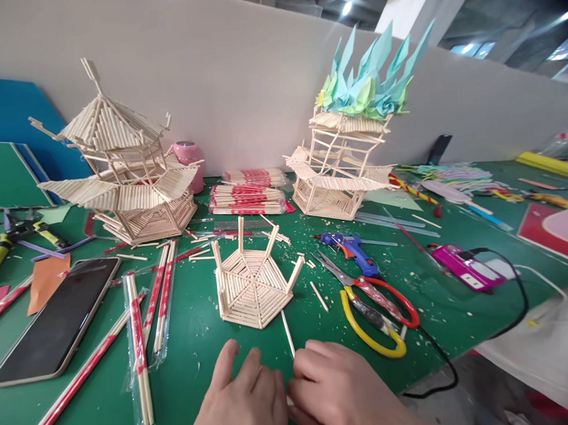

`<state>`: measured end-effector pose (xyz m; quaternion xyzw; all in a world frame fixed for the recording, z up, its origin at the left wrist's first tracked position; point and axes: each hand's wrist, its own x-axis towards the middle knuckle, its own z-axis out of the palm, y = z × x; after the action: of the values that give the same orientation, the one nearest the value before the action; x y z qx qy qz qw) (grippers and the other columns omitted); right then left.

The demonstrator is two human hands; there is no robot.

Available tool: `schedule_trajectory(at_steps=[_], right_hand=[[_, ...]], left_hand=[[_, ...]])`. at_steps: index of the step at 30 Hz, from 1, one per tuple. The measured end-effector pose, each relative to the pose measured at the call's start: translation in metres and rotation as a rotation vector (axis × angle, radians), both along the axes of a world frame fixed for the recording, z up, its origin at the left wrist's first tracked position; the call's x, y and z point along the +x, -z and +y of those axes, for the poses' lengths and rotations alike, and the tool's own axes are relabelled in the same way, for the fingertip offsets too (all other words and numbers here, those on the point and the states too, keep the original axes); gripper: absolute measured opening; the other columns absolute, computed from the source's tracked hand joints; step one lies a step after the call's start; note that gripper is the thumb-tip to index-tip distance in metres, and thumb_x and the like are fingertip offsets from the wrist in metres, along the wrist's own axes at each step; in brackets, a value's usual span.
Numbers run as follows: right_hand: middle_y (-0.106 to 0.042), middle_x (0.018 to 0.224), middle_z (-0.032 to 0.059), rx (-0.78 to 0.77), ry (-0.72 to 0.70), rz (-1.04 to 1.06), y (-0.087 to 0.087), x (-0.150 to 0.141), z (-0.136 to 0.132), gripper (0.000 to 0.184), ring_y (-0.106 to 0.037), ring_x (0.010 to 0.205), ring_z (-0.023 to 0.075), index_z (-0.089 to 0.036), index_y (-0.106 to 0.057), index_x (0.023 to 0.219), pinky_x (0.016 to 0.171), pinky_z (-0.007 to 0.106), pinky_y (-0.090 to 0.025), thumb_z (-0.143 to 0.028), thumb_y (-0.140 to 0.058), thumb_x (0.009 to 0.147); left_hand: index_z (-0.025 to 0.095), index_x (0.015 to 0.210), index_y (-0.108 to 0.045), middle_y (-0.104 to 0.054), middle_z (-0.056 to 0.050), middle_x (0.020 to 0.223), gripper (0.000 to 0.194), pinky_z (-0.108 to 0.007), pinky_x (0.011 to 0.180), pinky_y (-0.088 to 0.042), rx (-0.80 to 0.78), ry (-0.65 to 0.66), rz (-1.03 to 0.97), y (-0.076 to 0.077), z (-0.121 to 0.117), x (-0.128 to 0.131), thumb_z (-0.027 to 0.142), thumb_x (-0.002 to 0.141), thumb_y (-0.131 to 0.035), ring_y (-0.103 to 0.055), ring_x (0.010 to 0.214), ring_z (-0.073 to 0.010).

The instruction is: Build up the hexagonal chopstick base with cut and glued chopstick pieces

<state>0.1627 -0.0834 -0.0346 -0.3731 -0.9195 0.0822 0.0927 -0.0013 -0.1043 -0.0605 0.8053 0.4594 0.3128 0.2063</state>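
Observation:
My left hand (245, 401) and my right hand (340, 392) rest side by side at the near edge of the green table (197, 371). Both have their fingers curled and pressed together where the hands meet. A thin wooden stick (288, 334) runs from between them toward a hexagonal stick base (254, 286) with upright posts, which stands just beyond the hands. Whether either hand pinches the stick's near end is hidden.
Red and yellow scissors (374, 309) and a blue glue gun (351, 250) lie to the right. A phone (54, 319) and wrapped chopsticks (139, 349) lie left. Two stick pagodas (122, 171) (334, 171) stand at the back, with stacked chopstick packets (247, 199) between them.

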Motion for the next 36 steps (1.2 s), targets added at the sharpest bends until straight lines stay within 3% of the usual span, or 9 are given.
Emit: schedule_trajectory(at_steps=[4,6,8,10,13,17,22,31,36], right_hand=[[-0.055,0.059,0.0013,0.004,-0.024,-0.087,-0.014,-0.002,0.007,0.022,-0.047,0.055,0.0143,-0.018,-0.055,0.055,0.048,0.027,-0.027,-0.022,-0.055,0.076],[-0.06,0.072,0.003,-0.084,0.042,-0.038,-0.024,0.0,0.013,0.008,-0.052,0.065,0.0177,-0.02,-0.063,0.073,0.054,0.029,-0.036,-0.025,-0.058,0.077],[-0.06,0.095,0.0073,-0.168,0.146,0.115,-0.03,0.004,0.019,0.033,-0.053,0.079,0.0217,-0.02,-0.058,0.106,0.065,0.034,-0.042,-0.031,-0.062,0.075],[-0.056,0.102,0.0091,-0.278,0.262,0.323,-0.029,0.007,0.024,0.048,-0.053,0.082,0.0204,-0.019,-0.048,0.121,0.069,0.033,-0.045,-0.035,-0.059,0.077],[-0.054,0.084,0.0049,-0.517,0.372,0.63,-0.016,0.0,0.026,0.031,-0.051,0.067,0.0146,-0.018,-0.056,0.108,0.059,0.027,-0.046,-0.036,-0.05,0.084],[-0.047,0.065,-0.0007,-0.764,0.388,0.938,0.002,-0.021,0.024,0.027,-0.048,0.053,0.0101,-0.014,-0.061,0.08,0.049,0.024,-0.04,-0.039,-0.052,0.082],[-0.042,0.047,-0.0053,-0.811,0.447,1.045,0.008,-0.034,0.03,0.036,-0.043,0.041,0.007,-0.017,-0.047,0.052,0.042,0.021,-0.036,-0.036,-0.054,0.081],[-0.037,0.037,-0.0101,-1.002,0.543,1.152,0.015,-0.035,0.04,0.028,-0.034,0.031,0.003,-0.014,-0.057,0.06,0.031,0.016,-0.027,-0.036,-0.059,0.078],[-0.037,0.04,-0.0087,-0.949,0.566,1.146,0.014,-0.035,0.04,0.029,-0.035,0.039,0.0036,-0.012,-0.059,0.058,0.037,0.016,-0.029,-0.035,-0.06,0.076]], left_hand=[[0.02,0.062,-0.064,-0.063,-0.006,0.056,0.017,-0.03,0.056,-0.039,-0.176,0.206,0.067,-0.003,0.016,-0.008,0.007,0.068,-0.054,-0.051,0.048,-0.0183],[0.019,0.059,-0.063,-0.063,-0.006,0.058,0.018,-0.025,0.048,-0.034,-0.373,0.163,-0.046,-0.013,0.023,-0.011,0.011,0.072,-0.053,-0.049,0.047,-0.0154],[0.018,0.058,-0.063,-0.061,-0.005,0.056,0.027,-0.023,0.051,-0.036,-0.661,0.099,-0.234,-0.024,0.027,-0.011,0.022,0.08,-0.048,-0.052,0.051,-0.0147],[0.016,0.06,-0.064,-0.061,-0.004,0.054,0.03,-0.022,0.053,-0.039,-0.988,0.012,-0.539,-0.032,0.029,-0.009,0.032,0.081,-0.049,-0.054,0.052,-0.0135],[0.015,0.073,-0.066,-0.064,-0.003,0.062,0.022,-0.021,0.054,-0.042,-1.249,-0.112,-1.002,-0.034,0.029,-0.003,0.036,0.075,-0.06,-0.059,0.053,-0.0122],[0.01,0.069,-0.066,-0.063,-0.005,0.059,0.026,-0.019,0.054,-0.042,-1.287,-0.081,-1.205,-0.025,0.029,0.004,0.036,0.072,-0.065,-0.057,0.052,-0.0101],[0.009,0.069,-0.066,-0.063,-0.005,0.062,0.022,-0.02,0.056,-0.045,-1.286,-0.086,-1.252,-0.021,0.032,0.005,0.03,0.076,-0.063,-0.059,0.055,-0.0101],[0.008,0.071,-0.067,-0.064,-0.006,0.067,0.021,-0.021,0.059,-0.049,-1.34,-0.079,-1.321,-0.024,0.039,0.006,0.028,0.075,-0.064,-0.06,0.057,-0.0099],[0.008,0.073,-0.067,-0.065,-0.006,0.068,0.021,-0.022,0.061,-0.049,-1.334,-0.082,-1.335,-0.023,0.038,0.006,0.028,0.077,-0.063,-0.06,0.058,-0.0102]])
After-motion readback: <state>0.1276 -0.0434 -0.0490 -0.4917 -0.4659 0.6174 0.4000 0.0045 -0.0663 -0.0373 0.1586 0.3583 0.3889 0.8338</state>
